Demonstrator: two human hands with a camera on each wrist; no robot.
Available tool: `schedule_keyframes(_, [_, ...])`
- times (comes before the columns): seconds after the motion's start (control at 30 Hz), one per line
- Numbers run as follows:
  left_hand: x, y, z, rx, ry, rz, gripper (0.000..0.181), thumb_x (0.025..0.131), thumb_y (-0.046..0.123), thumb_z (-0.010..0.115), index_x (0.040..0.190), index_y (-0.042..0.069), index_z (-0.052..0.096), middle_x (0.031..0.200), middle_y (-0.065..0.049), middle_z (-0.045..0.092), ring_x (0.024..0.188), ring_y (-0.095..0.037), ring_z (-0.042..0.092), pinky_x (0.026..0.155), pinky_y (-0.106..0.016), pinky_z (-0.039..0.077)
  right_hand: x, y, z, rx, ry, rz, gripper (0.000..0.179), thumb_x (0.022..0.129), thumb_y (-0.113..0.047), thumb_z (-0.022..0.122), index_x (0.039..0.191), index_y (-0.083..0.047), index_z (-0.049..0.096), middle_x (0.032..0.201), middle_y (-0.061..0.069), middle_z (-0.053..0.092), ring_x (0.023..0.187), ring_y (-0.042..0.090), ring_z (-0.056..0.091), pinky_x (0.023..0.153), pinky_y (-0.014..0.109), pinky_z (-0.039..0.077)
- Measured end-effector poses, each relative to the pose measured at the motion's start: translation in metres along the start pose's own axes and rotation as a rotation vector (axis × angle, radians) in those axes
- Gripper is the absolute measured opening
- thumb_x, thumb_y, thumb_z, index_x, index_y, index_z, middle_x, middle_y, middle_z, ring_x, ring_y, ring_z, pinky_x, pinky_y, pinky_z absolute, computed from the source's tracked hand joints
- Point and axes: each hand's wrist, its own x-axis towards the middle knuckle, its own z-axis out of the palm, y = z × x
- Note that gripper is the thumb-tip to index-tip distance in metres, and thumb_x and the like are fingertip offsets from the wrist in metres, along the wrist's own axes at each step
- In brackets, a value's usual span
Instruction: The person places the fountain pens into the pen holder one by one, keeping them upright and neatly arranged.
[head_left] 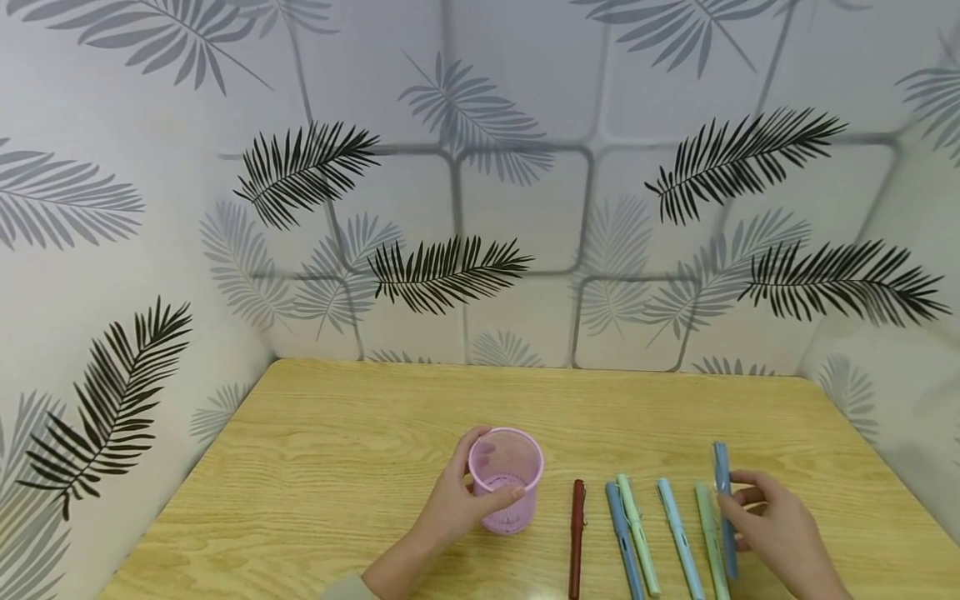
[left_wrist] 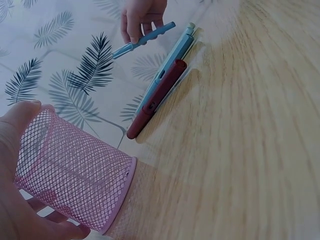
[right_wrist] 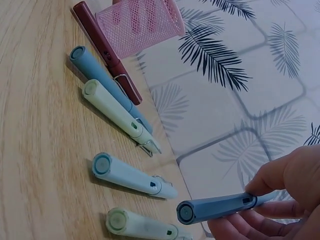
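A pink mesh pen cup (head_left: 517, 518) stands on the table, gripped around its side by my left hand (head_left: 450, 508), thumb across the front; the left wrist view shows the cup's mesh wall (left_wrist: 80, 175) up close. My right hand (head_left: 782, 525) pinches a blue pen (right_wrist: 220, 207) between thumb and fingers, above the table at the right end of a row of pens. That row holds a dark red pen (head_left: 577, 533), a second blue pen (head_left: 624, 537), a pale green pen (head_left: 638, 533), a light blue pen (head_left: 680, 537) and a green pen (head_left: 711, 537).
The wooden table (head_left: 322, 450) runs back to a wall (head_left: 525, 325) with a leaf pattern. Similar patterned walls flank it on the left and right. The pens lie roughly parallel between the cup and my right hand.
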Motion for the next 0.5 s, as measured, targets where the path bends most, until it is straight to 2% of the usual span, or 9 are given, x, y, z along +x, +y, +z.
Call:
schedule_keyframes(0.4, [-0.002,0.003,0.001,0.006,-0.001,0.019,0.079,0.076,0.024,0.078,0.141,0.02,0.031,0.133,-0.016,0.04,0.118,-0.035,0.042,0.09,-0.043,0.044,-0.006,-0.015,0.008,0.029,0.046,-0.113,0.057,0.09,-0.034,0.06,0.13,0.003,0.043,0.099,0.014,0.057,0.074,0.013,0.06,0.059,0.032,0.054])
schedule_keyframes(0.5, [-0.002,0.003,0.001,0.01,0.003,0.015,0.08,0.076,0.025,0.078,0.141,0.019,0.031,0.134,-0.016,0.04,0.118,-0.035,0.042,0.09,-0.044,0.044,-0.008,-0.02,0.011,0.06,0.072,-0.153,0.052,0.091,-0.029,0.061,0.13,0.002,0.044,0.1,0.015,0.057,0.073,0.012,0.06,0.059,0.031,0.054])
